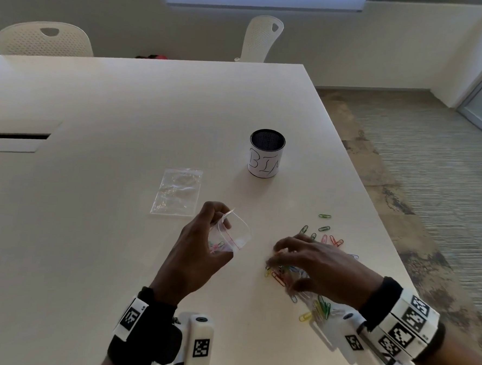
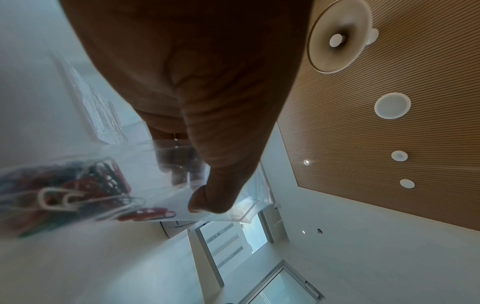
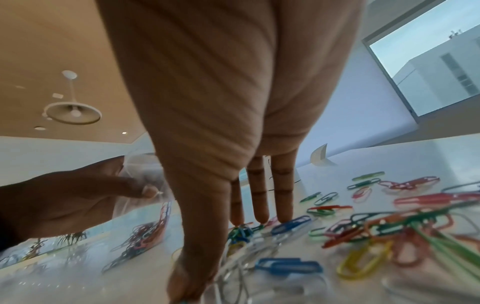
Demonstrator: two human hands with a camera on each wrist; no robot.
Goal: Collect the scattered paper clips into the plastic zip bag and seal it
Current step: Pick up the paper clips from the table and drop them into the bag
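Note:
My left hand [image 1: 220, 223] holds a small clear zip bag [image 1: 236, 235] with a red seal line just above the table, pinching its mouth open. Several coloured paper clips [image 2: 85, 189] lie in the bag's bottom. In the left wrist view the thumb [image 2: 207, 197] presses on the bag's [image 2: 161, 185] wall. My right hand [image 1: 285, 269] is to the right, lowered onto the pile of loose paper clips [image 1: 322, 308]. Its straight fingertips [image 3: 259, 218] touch the clips [image 3: 369, 226]; nothing is plainly held. The bag [image 3: 145, 232] shows at the left of the right wrist view.
A second clear bag [image 1: 177, 191] lies flat beyond my left hand. A black mesh cup [image 1: 266, 153] labelled BIN stands farther back. More clips [image 1: 324, 229] lie scattered toward the table's right edge [image 1: 373, 218]. Two white chairs [image 1: 44, 39] stand at the far side.

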